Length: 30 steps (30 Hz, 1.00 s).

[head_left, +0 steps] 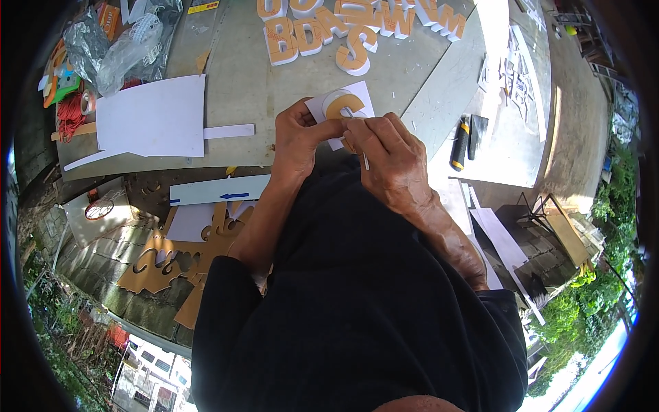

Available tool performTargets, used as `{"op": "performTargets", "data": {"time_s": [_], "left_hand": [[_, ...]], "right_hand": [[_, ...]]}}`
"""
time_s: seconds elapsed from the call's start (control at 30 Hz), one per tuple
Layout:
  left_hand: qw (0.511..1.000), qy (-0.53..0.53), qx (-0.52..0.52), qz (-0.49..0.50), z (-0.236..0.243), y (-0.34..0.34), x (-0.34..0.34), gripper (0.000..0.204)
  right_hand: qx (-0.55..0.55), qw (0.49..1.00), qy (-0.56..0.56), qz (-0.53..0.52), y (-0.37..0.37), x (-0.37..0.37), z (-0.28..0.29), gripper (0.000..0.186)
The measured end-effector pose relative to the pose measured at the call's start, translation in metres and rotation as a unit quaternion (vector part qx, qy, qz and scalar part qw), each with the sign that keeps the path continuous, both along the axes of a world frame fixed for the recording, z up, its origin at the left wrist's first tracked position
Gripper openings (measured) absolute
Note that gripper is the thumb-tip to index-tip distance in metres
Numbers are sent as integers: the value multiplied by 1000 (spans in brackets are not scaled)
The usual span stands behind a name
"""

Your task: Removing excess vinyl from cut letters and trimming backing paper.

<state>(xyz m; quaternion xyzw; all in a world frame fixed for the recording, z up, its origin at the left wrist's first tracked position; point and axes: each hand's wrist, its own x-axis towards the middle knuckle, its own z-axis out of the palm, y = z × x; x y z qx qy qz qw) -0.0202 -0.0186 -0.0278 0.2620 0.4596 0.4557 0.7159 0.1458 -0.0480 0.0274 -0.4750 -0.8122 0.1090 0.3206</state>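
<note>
My left hand (296,141) grips the edge of a small white sheet (362,91) near the table's front edge, its thumb reaching toward the middle. On that sheet is a curved letter with a brown face (338,104), partly covered by my fingers. My right hand (397,156) is closed round a thin, silvery, rod-like tool (366,162), whose upper end meets the letter's inner curve. Its exact kind is hard to make out. Beyond my hands stand several thick block letters (283,42) with brown faces and white sides.
To the right lies a black-and-yellow utility knife (460,144), with white offcuts (516,86) farther back. A white sheet (152,117) and crumpled clear plastic (130,58) occupy the table's left. Cut brown board (154,264) lies below the table's front edge.
</note>
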Motion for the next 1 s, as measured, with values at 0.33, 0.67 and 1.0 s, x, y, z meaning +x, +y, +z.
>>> {"op": "performTargets", "data": {"time_s": [0.33,0.67,1.0], "left_hand": [[1000,16,16,9,-1,-2,0,39],[1000,0,-22,-19,4,4,-5,37],[999,-13,-21,-23,2,4,-5,41]], "right_hand": [[-31,999,1,-11,5,-4,4,27],[5,992,108,-61,-1,14,21,22],[-51,986,147,-51,-3,8,21,22]]}}
